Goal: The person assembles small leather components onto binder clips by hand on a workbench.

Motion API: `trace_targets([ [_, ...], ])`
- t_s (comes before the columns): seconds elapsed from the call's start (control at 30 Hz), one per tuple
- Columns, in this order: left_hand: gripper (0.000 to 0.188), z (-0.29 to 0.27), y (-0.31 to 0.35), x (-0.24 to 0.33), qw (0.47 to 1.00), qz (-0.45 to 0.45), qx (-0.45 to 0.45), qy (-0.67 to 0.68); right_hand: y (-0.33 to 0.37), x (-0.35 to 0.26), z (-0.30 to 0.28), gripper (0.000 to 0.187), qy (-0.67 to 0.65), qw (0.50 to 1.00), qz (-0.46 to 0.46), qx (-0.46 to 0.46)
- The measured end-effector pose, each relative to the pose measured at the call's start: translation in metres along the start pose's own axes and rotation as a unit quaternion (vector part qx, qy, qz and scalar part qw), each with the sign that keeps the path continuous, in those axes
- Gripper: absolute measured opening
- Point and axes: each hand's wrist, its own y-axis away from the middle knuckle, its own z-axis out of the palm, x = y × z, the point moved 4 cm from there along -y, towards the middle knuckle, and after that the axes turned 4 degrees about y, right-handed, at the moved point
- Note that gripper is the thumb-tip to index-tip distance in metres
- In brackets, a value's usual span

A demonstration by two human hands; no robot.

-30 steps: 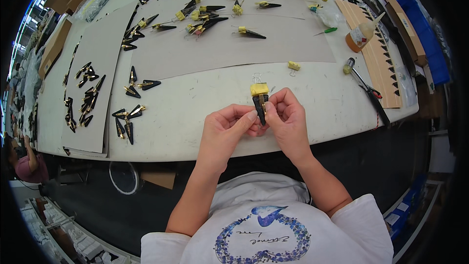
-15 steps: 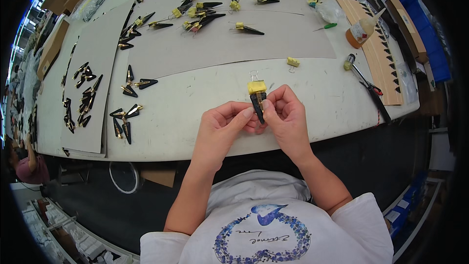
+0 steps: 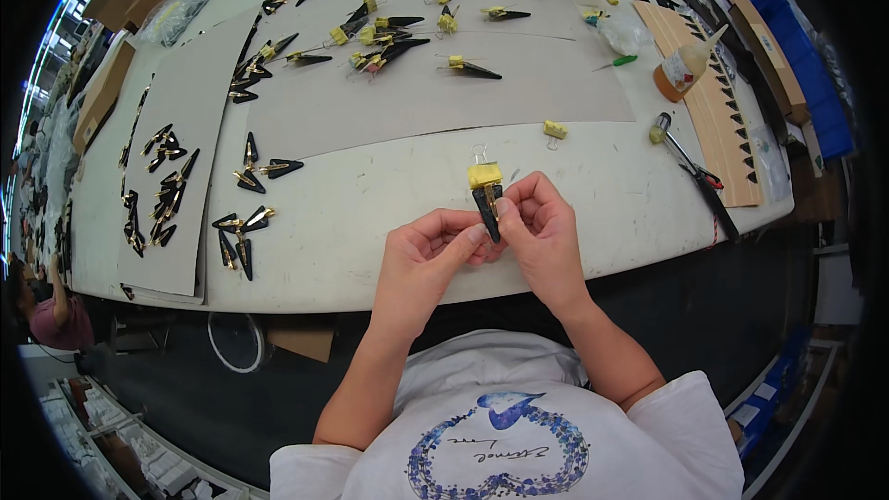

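Note:
Near the table's front edge, a black pointed hair clip with a gold metal strip is pinched between both of my hands, narrow end toward me. A yellow binder clip is clamped on its wide end, wire handles pointing away. My left hand has thumb and fingers closed at the tip. My right hand pinches the right side near the gold strip. Just beyond, a loose yellow binder clip lies on the white table. To the left, several black hair clips lie in loose clusters.
Grey boards bear many hair clips, some with yellow binder clips on them. At right are a bottle of amber liquid, a hammer, scissors, a green-handled tool and a wooden strip. A person is at far left.
Both hands keep their pinch on the hair clip, which has barely shifted. The whole view has moved slightly, so the table sits a little lower in the picture.

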Motion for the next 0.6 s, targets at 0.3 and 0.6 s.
trace_targets([
  [0.3,0.014,-0.0017,-0.0013,-0.0021,1.000,-0.002,-0.003,0.005,0.0002,0.0023,0.0012,0.012,0.004,1.000,0.008,-0.017],
  [0.6,0.017,-0.0037,-0.0061,0.0000,0.999,-0.010,0.011,0.039,-0.0022,0.0002,0.0000,0.011,-0.013,1.000,0.006,-0.019],
])
